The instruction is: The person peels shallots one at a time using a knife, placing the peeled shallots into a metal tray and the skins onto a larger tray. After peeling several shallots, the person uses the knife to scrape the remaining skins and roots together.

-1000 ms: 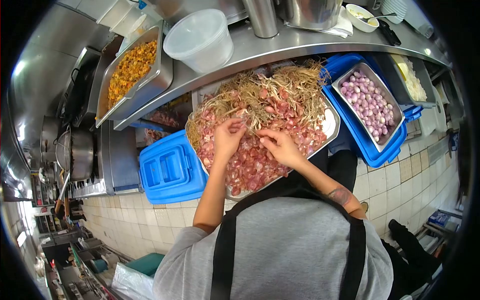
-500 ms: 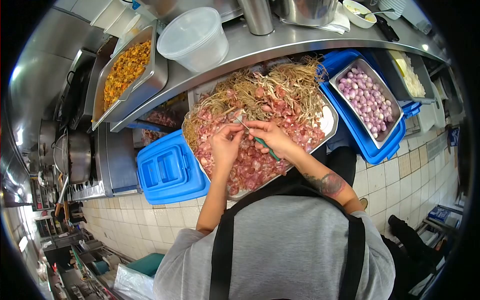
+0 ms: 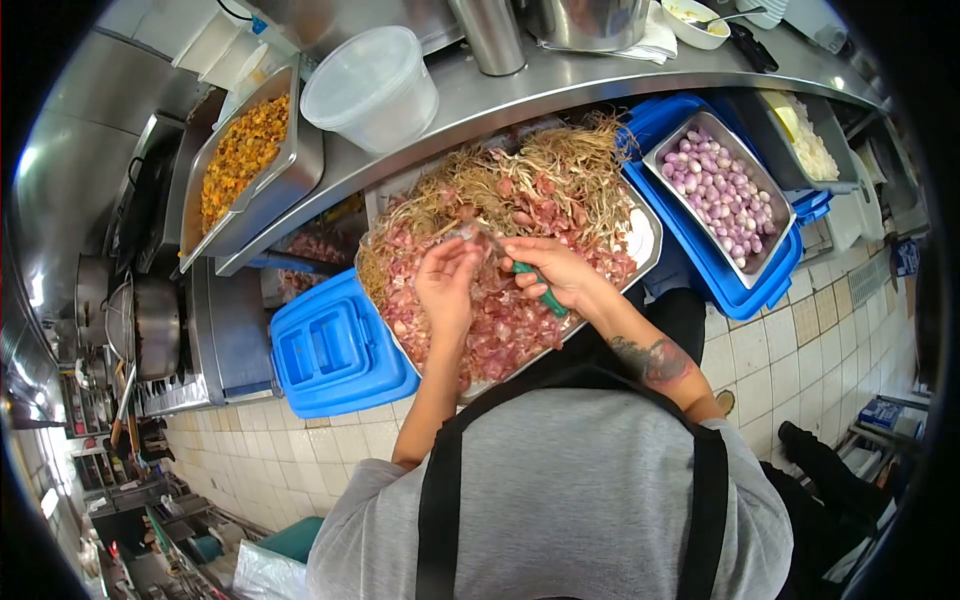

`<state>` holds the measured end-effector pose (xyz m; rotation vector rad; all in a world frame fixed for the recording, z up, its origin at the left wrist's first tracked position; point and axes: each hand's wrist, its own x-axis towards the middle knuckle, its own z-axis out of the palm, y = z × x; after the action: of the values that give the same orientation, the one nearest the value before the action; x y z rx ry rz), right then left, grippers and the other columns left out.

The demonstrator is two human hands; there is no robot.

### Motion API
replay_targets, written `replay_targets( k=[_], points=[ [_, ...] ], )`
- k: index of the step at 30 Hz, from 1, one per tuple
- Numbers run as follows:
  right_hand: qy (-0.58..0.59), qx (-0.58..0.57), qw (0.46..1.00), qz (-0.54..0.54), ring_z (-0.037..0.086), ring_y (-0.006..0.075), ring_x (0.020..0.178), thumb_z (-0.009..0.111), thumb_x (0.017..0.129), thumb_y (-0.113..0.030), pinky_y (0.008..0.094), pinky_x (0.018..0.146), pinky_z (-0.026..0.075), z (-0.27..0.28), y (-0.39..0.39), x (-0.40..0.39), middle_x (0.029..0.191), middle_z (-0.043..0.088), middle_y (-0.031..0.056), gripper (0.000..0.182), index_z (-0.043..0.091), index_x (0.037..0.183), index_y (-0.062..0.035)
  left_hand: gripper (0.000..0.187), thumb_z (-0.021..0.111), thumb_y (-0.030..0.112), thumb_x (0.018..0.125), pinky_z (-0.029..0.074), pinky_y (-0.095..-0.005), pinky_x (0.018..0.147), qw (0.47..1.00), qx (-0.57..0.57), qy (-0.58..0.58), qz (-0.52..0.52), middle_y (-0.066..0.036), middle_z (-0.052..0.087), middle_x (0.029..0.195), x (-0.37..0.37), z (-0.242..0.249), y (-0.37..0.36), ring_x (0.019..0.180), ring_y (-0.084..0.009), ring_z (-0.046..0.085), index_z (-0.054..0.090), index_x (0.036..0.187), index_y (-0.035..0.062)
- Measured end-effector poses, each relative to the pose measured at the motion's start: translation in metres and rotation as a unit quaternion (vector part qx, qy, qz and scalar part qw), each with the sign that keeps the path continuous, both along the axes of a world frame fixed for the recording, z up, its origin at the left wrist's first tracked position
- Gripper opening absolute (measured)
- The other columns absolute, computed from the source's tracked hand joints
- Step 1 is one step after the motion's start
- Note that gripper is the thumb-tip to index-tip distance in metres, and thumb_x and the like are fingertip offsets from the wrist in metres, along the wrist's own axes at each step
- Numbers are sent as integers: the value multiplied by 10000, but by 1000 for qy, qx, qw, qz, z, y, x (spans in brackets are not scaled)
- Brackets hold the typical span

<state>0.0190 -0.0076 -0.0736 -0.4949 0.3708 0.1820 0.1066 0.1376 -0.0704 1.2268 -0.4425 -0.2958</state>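
Observation:
My right hand (image 3: 555, 272) is wrapped round the green handle of a small knife (image 3: 540, 290); the blade is blurred between my hands. My left hand (image 3: 447, 285) has its fingers bent together around something small that I cannot make out, close to the knife. Both hands are over a large metal tray (image 3: 645, 238). Reddish shallot skins (image 3: 500, 335) cover the tray's near part, and dry stringy roots (image 3: 575, 155) are heaped along its far side. To the right, a metal pan of peeled shallots (image 3: 725, 190) sits on a blue lid (image 3: 735, 300).
A steel counter (image 3: 480, 95) runs above the tray, carrying a lidded plastic tub (image 3: 372, 95), a pan of chopped orange food (image 3: 245, 155) and a white bowl (image 3: 697, 28). Another blue lid (image 3: 335, 345) lies left of the tray. Tiled floor (image 3: 240, 440) shows below.
The view has shifted slightly. The knife hand has turned a little and its blade now blurs. The fingers of my left hand have moved up slightly, still close to the knife.

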Motion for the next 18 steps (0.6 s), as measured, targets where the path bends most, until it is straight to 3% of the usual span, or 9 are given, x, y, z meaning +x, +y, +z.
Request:
replay_targets(
  k=[1,5,8,9,12,14,18],
  points=[
    [22,-12,999,-20,408,54,524,493,906,-134,166,382,295,4,0,-3,806,544,19,274,496,1166,-48,268,568,-63,811,505,-258,808,996,-46,74,-10,-116,603,975,2,2,1,916,-174,590,531,1073,-24],
    [-21,-191,975,-111,434,58,507,499,901,-115,175,394,317,31,16,-27,765,539,27,339,473,1230,-42,262,552,-62,819,517,-268,838,983,-93,156,-30,-110,596,998,-3,26,-2,930,-177,595,536,1077,-16],
    [-101,-396,898,-160,468,52,515,524,883,-92,183,430,359,65,31,-52,745,551,24,343,498,1219,-30,279,542,-82,817,520,-265,818,967,-105,224,-66,-105,596,994,-21,45,-9,914,-159,592,533,1087,-15],
    [-96,-461,864,-176,528,84,581,553,854,-67,219,525,435,71,33,-58,779,596,57,344,526,1193,-14,276,552,-80,812,520,-263,814,964,-115,226,-78,-106,599,995,-27,47,-12,914,-162,593,538,1080,-16],
    [-107,-556,797,-210,603,153,716,574,828,-57,269,655,479,80,33,-67,904,636,112,343,545,1166,-6,278,559,-81,806,523,-267,806,962,-130,227,-82,-114,603,999,-44,58,-19,904,-165,597,542,1076,-15],
    [-125,-579,775,-221,624,209,896,577,820,-57,306,755,479,88,30,-74,1015,629,158,347,549,1162,-8,274,575,-101,784,521,-282,803,971,-131,181,-82,-138,608,1002,-52,67,-20,905,-183,604,559,1045,-20],
    [-158,-610,740,-234,629,207,905,580,816,-51,302,749,482,91,27,-81,1037,624,160,342,553,1153,-2,272,596,-128,754,516,-281,792,989,-114,69,-70,-156,606,1000,-63,73,-16,906,-193,606,576,1006,-28]
  ],
)
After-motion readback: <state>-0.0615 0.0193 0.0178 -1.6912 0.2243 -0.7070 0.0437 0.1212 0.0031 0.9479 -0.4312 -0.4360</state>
